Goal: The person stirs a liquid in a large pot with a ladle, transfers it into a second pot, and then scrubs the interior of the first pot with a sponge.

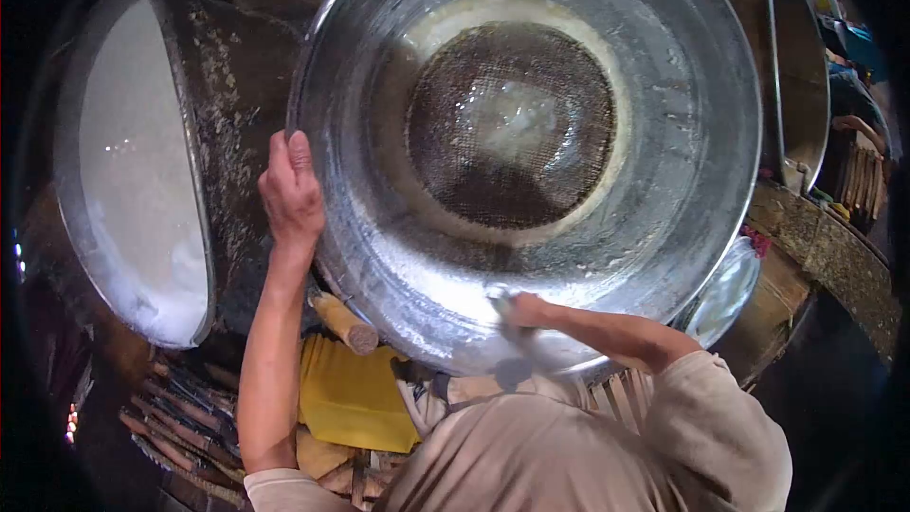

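Observation:
A large silvery metal basin (682,161) fills the middle of the head view, tilted so that its inside shows. In its centre is a round dark mesh strainer (445,104) with wet, whitish, glistening matter on it. My left hand (292,188) is closed on the basin's left rim, thumb up. Low inside the basin, near the rim closest to me, is my right hand (521,310). Its fingers are closed around a shiny object that is blurred and partly hidden, so I cannot make out its kind.
At left stands a wide metal vessel (142,171) of milky white liquid. Another tall metal vessel (801,76) is at upper right. Below lie a yellow cloth or sheet (355,393), a wooden log end (346,322) and several sticks (185,427). A person's arm (858,130) shows at far right.

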The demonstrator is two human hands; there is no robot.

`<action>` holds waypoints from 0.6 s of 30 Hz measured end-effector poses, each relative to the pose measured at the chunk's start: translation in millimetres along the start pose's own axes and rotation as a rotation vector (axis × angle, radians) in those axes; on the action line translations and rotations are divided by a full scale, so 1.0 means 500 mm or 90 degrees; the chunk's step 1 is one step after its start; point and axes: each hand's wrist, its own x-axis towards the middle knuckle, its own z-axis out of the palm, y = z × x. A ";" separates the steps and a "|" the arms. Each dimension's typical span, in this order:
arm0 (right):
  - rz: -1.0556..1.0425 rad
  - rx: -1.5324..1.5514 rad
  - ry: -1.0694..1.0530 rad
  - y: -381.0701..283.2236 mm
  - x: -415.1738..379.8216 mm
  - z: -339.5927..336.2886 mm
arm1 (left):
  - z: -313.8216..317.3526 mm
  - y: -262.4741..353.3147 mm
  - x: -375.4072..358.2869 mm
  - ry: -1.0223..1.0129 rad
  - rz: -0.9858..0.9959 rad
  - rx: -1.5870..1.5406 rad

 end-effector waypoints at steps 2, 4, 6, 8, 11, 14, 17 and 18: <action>-0.137 0.155 0.005 -0.153 0.063 0.039 | -0.002 0.001 -0.001 -0.017 -0.014 -0.008; -0.152 0.381 -0.017 -0.372 0.070 -0.021 | -0.003 0.005 -0.002 -0.022 -0.026 -0.008; -0.225 0.640 -0.082 -0.528 0.075 -0.131 | -0.006 -0.001 -0.001 -0.051 -0.047 -0.012; -0.240 0.788 -0.079 -0.645 0.101 -0.251 | -0.010 0.005 0.002 -0.045 -0.050 -0.017; -0.490 0.887 -0.041 -0.720 0.186 -0.457 | -0.012 0.025 0.002 -0.076 -0.088 -0.003; -0.803 0.397 0.526 -0.693 0.344 -0.720 | -0.005 0.025 0.001 -0.053 -0.076 0.034; -0.782 0.355 0.837 -0.554 0.228 -0.936 | -0.001 0.017 -0.001 -0.043 -0.054 0.034; -0.725 0.338 0.929 -0.488 0.155 -0.986 | 0.001 0.016 -0.002 -0.033 -0.048 0.044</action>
